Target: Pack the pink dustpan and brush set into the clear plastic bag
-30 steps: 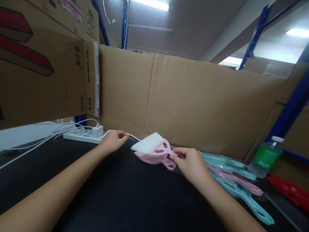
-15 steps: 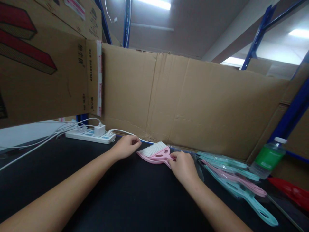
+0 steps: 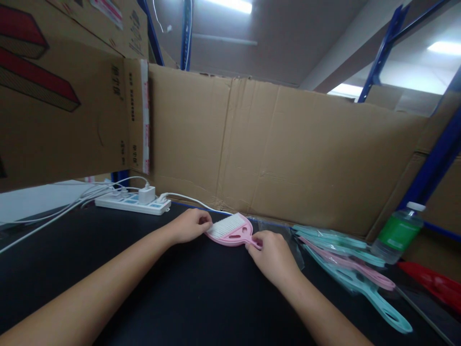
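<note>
Cardboard [image 3: 288,158] is standing as a wide creased wall along the back of the black table [image 3: 187,298], and everything else is sitting in front of it. Boxes [image 3: 65,96] with red marks are hanging over the table's left end, beside the wall. Below them, against the foot of the cardboard, a white power strip [image 3: 131,203] is lying with a charger plugged in and white cables trailing off to the left. Toward the right end of the wall, bagged teal and pink brushes [image 3: 353,269] are lying in a loose pile, with a green-labelled bottle [image 3: 398,233] leaning just beyond them and something red [image 3: 432,283] lying past that. Near the middle of the wall, a pink brush [image 3: 232,231] with white bristles is resting flat on the table. Left hand [image 3: 189,226] is curling loosely, its fingertips touching the bristle end of the brush. Right hand [image 3: 275,257] is pinching the brush's handle between thumb and fingers, resting on the table just beside a clear bag [image 3: 288,240].
</note>
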{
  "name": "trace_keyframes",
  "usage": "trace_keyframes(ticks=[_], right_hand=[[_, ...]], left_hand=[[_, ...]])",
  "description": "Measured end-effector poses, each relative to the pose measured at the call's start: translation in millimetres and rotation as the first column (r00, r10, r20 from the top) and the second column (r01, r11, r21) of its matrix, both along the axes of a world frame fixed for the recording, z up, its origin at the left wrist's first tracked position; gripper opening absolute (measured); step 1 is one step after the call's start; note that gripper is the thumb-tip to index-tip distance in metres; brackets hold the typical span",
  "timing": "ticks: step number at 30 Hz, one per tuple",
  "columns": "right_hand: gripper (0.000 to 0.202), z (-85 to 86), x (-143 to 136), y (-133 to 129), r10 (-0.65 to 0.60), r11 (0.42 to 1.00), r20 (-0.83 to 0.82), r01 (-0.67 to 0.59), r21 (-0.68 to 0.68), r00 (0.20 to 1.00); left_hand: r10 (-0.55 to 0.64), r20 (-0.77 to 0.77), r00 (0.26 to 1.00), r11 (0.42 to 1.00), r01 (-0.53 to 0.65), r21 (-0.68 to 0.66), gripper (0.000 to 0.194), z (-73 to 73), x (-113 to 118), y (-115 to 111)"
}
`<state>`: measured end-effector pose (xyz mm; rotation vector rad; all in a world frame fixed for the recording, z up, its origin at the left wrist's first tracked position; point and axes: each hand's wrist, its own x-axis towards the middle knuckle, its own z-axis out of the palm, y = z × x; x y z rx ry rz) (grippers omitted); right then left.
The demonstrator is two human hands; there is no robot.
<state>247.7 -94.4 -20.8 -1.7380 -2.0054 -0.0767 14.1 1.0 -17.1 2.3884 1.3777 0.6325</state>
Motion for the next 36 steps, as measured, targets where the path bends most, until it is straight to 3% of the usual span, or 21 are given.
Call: trace_keyframes(ticks=[7,12,23,30,36], right_hand=[[0.03,2.4,13,-3,0.188,0.98,0.019,-0.187,-0.067,0.982],[0.035,2.6,16,-5,0.351,0.932,0.005,-0.348,-0.099,0.937],[0.012,2.7,18,3,0.368,0.921,0.028,-0.36,-0.152,0.929],[0.012,2.6,18,0,0.362,0.923,0.018,-0.356,-0.146,0.932],[0.013,-0.4,17,-2,0.242,0.959,0.008,-0.237,-0.157,0.97]], left_hand=[[-0.081,-0.024,0.996,0.992,0.078,-0.094,0.031,7.0,4,-12],[-0.169,0.026,0.985,0.985,0.169,-0.027,0.032,5.9,13,-19],[-0.145,-0.025,0.989,0.989,0.144,-0.011,0.033,7.9,15,-21],[-0.14,-0.017,0.99,0.99,0.14,-0.036,0.033,7.5,17,-23],[-0.161,-0.043,0.986,0.987,0.16,-0.023,0.033,2.2,17,-20]])
